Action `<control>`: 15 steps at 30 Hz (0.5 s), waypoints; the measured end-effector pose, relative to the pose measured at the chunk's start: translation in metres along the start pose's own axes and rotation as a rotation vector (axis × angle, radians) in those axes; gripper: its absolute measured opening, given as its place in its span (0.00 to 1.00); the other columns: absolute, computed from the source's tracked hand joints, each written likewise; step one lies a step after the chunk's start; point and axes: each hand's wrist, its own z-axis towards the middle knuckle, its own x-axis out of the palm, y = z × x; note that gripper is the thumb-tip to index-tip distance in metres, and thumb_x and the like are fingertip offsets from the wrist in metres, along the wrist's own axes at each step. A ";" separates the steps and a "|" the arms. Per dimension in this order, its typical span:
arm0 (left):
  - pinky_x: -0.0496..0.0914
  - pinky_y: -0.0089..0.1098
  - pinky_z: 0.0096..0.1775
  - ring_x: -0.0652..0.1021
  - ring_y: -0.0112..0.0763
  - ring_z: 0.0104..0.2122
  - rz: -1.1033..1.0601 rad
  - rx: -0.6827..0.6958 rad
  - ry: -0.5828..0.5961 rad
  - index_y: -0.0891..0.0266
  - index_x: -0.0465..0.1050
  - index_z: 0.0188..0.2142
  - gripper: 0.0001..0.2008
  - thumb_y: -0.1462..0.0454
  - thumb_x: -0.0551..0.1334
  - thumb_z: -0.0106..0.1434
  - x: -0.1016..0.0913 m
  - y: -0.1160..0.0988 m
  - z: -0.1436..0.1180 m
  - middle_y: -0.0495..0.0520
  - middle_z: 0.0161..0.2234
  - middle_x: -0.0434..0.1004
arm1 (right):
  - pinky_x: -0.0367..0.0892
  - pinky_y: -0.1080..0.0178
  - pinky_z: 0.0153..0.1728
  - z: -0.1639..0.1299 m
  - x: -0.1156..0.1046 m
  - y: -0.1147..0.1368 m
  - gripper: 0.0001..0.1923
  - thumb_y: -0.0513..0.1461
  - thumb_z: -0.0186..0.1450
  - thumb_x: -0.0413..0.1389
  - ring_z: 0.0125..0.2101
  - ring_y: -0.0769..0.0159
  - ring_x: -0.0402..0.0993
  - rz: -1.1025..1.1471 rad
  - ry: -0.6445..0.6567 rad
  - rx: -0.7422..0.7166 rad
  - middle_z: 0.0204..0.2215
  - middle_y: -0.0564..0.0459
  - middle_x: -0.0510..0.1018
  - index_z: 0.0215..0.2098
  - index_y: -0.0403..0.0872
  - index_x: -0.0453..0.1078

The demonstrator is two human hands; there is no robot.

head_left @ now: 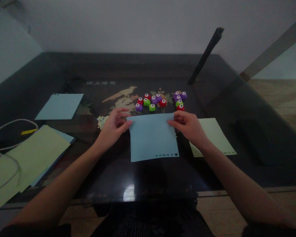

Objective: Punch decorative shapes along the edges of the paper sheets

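A sheet of blue paper (153, 136) is held up in front of me by its two upper corners. My left hand (115, 123) pinches the upper left corner between thumb and fingers. At the upper right corner, my right hand (186, 125) has the same kind of pinch. Small dark shapes line the sheet's lower right edge. Just beyond it stand several craft punches (152, 107) in red, green and purple with white tops. A second cluster of punches (179, 102) is to their right. Beside my left hand lies a pile of small paper cutouts (102, 121).
Pale green paper (214, 135) with dark marks lies partly under my right forearm. At the left are another blue sheet (60, 106), a stack of green and blue sheets (39, 151) and a white cable (5, 123). A black bar (206, 56) rises at the back right.
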 end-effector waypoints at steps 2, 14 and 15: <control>0.61 0.25 0.21 0.69 0.24 0.20 -0.153 -0.111 0.095 0.60 0.66 0.45 0.18 0.54 0.62 0.60 0.004 -0.002 -0.004 0.47 0.27 0.70 | 0.65 0.64 0.26 0.000 -0.002 0.001 0.09 0.41 0.55 0.63 0.26 0.67 0.73 0.069 -0.035 0.036 0.28 0.53 0.79 0.32 0.45 0.71; 0.52 0.23 0.14 0.64 0.21 0.12 -0.123 -0.467 0.703 0.62 0.67 0.21 0.22 0.47 0.59 0.59 0.012 -0.006 -0.021 0.46 0.12 0.65 | 0.60 0.66 0.21 -0.001 -0.002 -0.007 0.11 0.42 0.53 0.63 0.22 0.71 0.66 0.136 -0.028 0.211 0.24 0.56 0.75 0.31 0.46 0.71; 0.52 0.23 0.14 0.65 0.21 0.12 -0.144 -0.487 0.713 0.62 0.67 0.22 0.22 0.47 0.60 0.59 0.012 -0.004 -0.021 0.45 0.12 0.66 | 0.59 0.66 0.21 -0.001 -0.002 -0.007 0.11 0.42 0.53 0.63 0.22 0.71 0.66 0.147 -0.020 0.224 0.23 0.56 0.75 0.31 0.46 0.70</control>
